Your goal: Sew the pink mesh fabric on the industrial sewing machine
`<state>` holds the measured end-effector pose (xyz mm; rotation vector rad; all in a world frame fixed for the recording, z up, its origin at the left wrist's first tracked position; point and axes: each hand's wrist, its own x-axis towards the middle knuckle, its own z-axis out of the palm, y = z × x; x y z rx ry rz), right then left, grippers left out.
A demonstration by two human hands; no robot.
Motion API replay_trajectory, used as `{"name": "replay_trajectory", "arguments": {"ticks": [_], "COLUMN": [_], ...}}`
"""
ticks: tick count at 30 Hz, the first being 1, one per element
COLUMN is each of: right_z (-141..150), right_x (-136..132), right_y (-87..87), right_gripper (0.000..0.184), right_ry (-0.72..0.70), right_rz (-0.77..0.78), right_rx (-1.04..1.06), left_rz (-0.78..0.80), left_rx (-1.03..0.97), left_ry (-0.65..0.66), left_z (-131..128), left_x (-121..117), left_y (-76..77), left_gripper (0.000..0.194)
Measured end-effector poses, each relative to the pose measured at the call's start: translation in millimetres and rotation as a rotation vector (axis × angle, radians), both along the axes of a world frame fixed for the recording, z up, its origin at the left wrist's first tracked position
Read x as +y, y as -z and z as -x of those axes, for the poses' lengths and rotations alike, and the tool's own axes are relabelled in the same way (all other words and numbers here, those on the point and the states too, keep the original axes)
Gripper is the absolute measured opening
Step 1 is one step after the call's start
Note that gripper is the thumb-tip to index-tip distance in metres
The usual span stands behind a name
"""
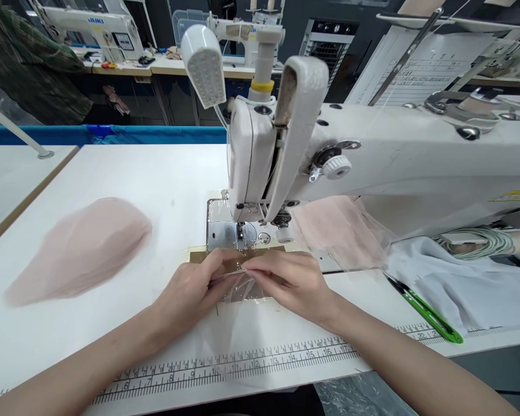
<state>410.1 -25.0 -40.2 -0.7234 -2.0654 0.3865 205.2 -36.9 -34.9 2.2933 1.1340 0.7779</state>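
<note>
My left hand (198, 284) and my right hand (288, 279) meet just in front of the sewing machine's needle plate (225, 234). Both pinch a thin, sheer, pale piece of fabric (238, 323) at its top edge, fingertips touching. The fabric trails toward me over the table's printed ruler (251, 364). The white sewing machine head (268, 156) rises directly behind my hands, with the presser foot (241, 231) just beyond my fingers.
A heap of pale pink sheer fabric (80, 248) lies at the left of the table. More pink pieces (340, 231) sit under the machine arm, with white cloth (450, 283) and green-handled snips (429, 315) to the right. Other sewing stations stand at the back.
</note>
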Motion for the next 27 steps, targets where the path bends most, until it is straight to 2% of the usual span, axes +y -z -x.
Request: {"name": "replay_trajectory", "arguments": {"ticks": [2, 4, 8, 12, 15, 18, 20, 22, 25, 27], "right_z": [-1.0, -2.3, -5.5, -7.7, -7.3, -6.5, -6.3, -6.7, -7.8, -8.9], "right_x": [-0.9, -2.2, -4.4, -4.8, -5.0, -5.7, -6.3, -6.6, -6.5, -6.4], "right_y": [2.2, 1.8, -4.6, -11.2, -14.2, -17.0, -19.1, -20.9, -22.0, -21.8], "right_gripper": [0.01, 0.012, 0.011, 0.012, 0.009, 0.013, 0.011, 0.009, 0.013, 0.016], "right_ry": [0.034, 0.042, 0.001, -0.033, -0.024, -0.032, -0.042, -0.044, -0.05, -0.066], "right_rz": [-0.237, -0.411, -0.58, -0.672, -0.728, -0.76, -0.773, -0.789, -0.79, -0.751], "right_rx": [-0.073, -0.143, -0.192, -0.246, -0.265, -0.273, -0.291, -0.304, -0.298, -0.278], "left_rz": [0.017, -0.017, -0.135, -0.236, -0.351, -0.432, -0.427, -0.405, -0.406, -0.396], "left_rx": [-0.009, -0.046, -0.065, -0.007, 0.006, 0.007, 0.013, 0.018, 0.014, -0.007], "left_ry": [0.021, 0.069, 0.076, 0.016, 0.096, 0.144, 0.095, 0.064, 0.152, 0.205], "left_z": [-1.3, -2.2, -2.2, -1.3, -0.3, 0.3, 0.2, -0.1, -0.4, -0.7], "left_x": [-0.6, -1.1, -2.5, -3.4, -2.3, -1.9, -2.7, -3.7, -4.2, -4.2], "left_y": [-1.5, -1.9, 0.2, 0.9, 0.5, 0.8, 0.8, 0.3, -0.8, -1.2], "left_gripper": [0.026, 0.026, 0.015, 0.013, 0.025, 0.015, 0.007, 0.013, 0.029, 0.024]}}
